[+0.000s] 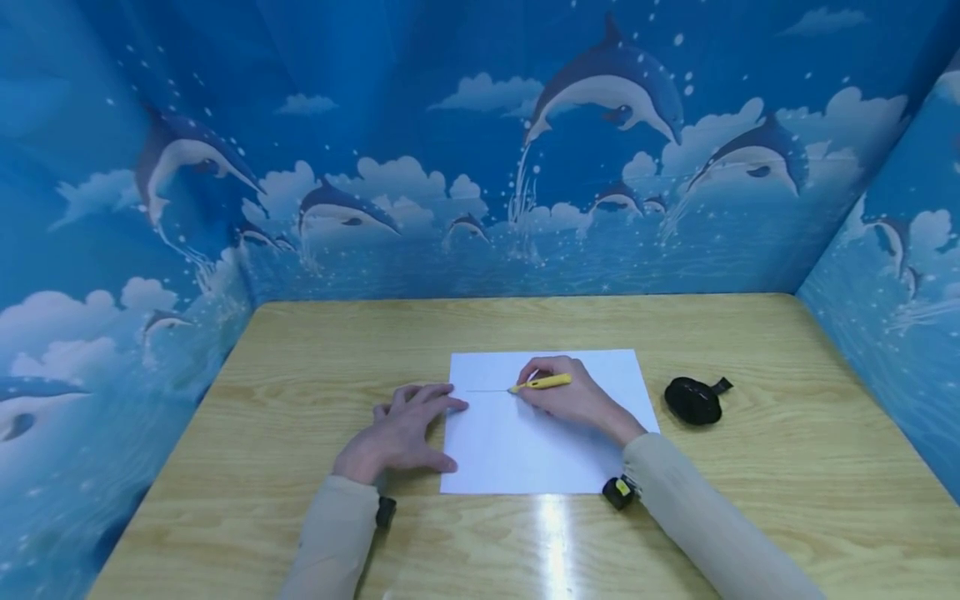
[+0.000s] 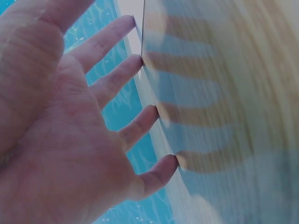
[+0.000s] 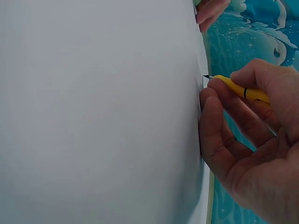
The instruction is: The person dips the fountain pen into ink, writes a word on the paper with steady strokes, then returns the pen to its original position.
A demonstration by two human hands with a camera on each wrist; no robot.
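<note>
A white sheet of paper lies on the wooden table, with a thin straight line across its upper left part. My right hand pinches a yellow fountain pen between thumb and fingers, its nib at the line's right end. The right wrist view shows the pen's dark nib close at the paper and the lower fingers curled against the sheet. My left hand is spread at the paper's left edge. In the left wrist view its fingertips rest on the surface; thumb and index reach over the sheet.
A black rounded object with a short tab lies on the table right of the paper. Wrist cameras sit at both cuffs. Blue dolphin-printed sheeting stands along the table's back edge and both sides.
</note>
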